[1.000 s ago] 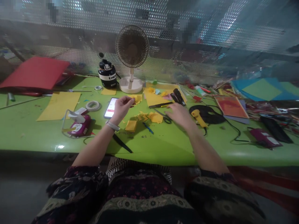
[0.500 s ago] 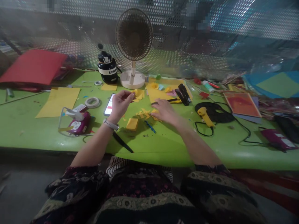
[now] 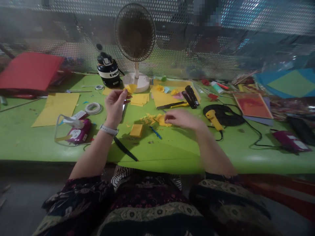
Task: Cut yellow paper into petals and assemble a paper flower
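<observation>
A small folded yellow paper piece [image 3: 130, 88] is pinched in my left hand [image 3: 115, 106], raised above the table near the fan base. Below it lie yellow paper squares [image 3: 139, 99]. My right hand [image 3: 180, 118] is low over the table, its curled fingertips at the right end of a heap of yellow paper scraps [image 3: 154, 118]; whether they grip any paper is unclear. In front of the heap sit a stack of yellow paper [image 3: 136, 130] and a blue twisted strip [image 3: 156, 132]. Long-nosed pliers [image 3: 173, 105] with yellow handles lie behind my right hand.
A fan [image 3: 137, 82] and a black bottle [image 3: 108, 72] stand at the back. A yellow glue gun [image 3: 214, 119] with its cord lies right. At left are a tape roll [image 3: 93, 108] and a purple power strip [image 3: 80, 132]. A phone is partly hidden behind my left hand.
My left hand has moved left and lifted the yellow piece away from the squares. My right hand has drawn back slightly from the pliers toward the right end of the scraps. The view has shifted slightly.
</observation>
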Action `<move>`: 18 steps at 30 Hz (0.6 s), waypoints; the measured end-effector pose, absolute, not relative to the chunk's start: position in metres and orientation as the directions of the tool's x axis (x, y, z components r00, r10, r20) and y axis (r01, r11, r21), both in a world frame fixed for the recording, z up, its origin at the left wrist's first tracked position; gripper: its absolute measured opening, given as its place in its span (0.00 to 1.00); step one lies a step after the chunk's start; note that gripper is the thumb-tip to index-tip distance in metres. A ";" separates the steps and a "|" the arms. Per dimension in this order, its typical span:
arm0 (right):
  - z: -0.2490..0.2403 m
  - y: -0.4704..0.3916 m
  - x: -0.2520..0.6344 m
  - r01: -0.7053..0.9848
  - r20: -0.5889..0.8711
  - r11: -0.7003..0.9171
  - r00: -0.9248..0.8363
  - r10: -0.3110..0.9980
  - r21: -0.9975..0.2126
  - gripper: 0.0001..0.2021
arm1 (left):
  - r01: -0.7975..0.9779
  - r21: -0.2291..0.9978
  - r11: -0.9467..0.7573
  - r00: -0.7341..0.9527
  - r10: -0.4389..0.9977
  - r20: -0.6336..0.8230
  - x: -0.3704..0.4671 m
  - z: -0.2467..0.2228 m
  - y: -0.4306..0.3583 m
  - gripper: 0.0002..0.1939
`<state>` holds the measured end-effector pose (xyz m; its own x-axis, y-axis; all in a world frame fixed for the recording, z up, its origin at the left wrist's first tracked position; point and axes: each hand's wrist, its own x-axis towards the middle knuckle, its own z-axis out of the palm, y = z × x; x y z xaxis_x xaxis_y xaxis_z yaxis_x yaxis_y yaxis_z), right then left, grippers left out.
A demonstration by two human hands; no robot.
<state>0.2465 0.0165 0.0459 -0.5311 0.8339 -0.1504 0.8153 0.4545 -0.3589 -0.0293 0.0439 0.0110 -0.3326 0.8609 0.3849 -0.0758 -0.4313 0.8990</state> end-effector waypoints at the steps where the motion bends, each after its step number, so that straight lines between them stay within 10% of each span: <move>1: 0.044 0.013 0.241 0.809 -0.204 0.480 -0.562 0.802 -0.340 0.04 | -0.077 0.902 -0.425 -0.321 0.867 0.381 -0.028 0.010 0.044 0.12; 18: 0.030 0.010 0.217 0.847 -0.271 0.449 -0.520 0.810 -0.284 0.05 | -0.095 0.972 -0.213 -0.059 0.976 0.209 -0.008 -0.012 0.037 0.13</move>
